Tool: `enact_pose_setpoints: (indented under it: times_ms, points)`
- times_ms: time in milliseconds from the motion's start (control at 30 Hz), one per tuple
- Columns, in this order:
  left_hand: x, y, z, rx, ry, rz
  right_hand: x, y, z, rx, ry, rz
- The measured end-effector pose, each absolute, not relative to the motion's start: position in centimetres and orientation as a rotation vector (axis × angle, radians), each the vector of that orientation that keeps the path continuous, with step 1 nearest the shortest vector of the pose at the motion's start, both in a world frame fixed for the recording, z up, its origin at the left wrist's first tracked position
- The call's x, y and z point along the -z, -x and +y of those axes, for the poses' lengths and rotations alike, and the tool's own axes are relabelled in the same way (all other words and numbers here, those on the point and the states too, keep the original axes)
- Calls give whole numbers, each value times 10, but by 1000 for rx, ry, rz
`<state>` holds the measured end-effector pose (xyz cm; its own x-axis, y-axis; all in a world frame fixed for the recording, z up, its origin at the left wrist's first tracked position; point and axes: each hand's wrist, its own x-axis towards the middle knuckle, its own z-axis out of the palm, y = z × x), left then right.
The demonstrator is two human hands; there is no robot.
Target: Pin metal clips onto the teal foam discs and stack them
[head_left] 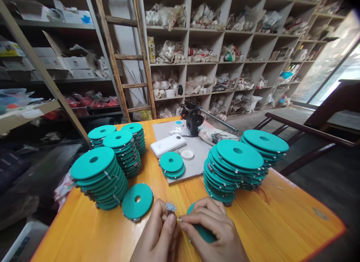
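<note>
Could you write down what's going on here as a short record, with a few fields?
Left hand: seems to pinch a metal pin, beside a spiky silver cluster
Right hand: grips a teal disc, edge toward the pin
Nearby: stacks of teal discs with pins at their rims, on an orange wooden table
Farther: grey board holding a white power bank
Behind: shelves of bagged white pipe fittings

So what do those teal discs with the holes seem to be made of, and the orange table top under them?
The teal discs look like stiff sheet foam or plastic: matte, evenly coloured, with cleanly cut edges, though the look doesn't settle which. The orange table top looks like varnished wood, with visible grain lines under a glossy finish.
</note>
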<state>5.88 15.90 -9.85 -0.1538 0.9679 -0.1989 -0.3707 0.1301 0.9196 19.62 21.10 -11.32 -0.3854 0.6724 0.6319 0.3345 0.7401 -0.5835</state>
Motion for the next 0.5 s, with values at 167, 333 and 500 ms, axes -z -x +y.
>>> enact_pose_setpoints:
  times_ms: [167,333,500]
  points:
    - [102,-59,160,-1361,-829,1192,113,-198,212,-428,713,-1978]
    - [105,-56,158,-1356,-831,1251,114,-199,213,-396,710,-1976]
    - [107,-49,159,-1268,-822,1172,114,-198,212,-372,747,-1979]
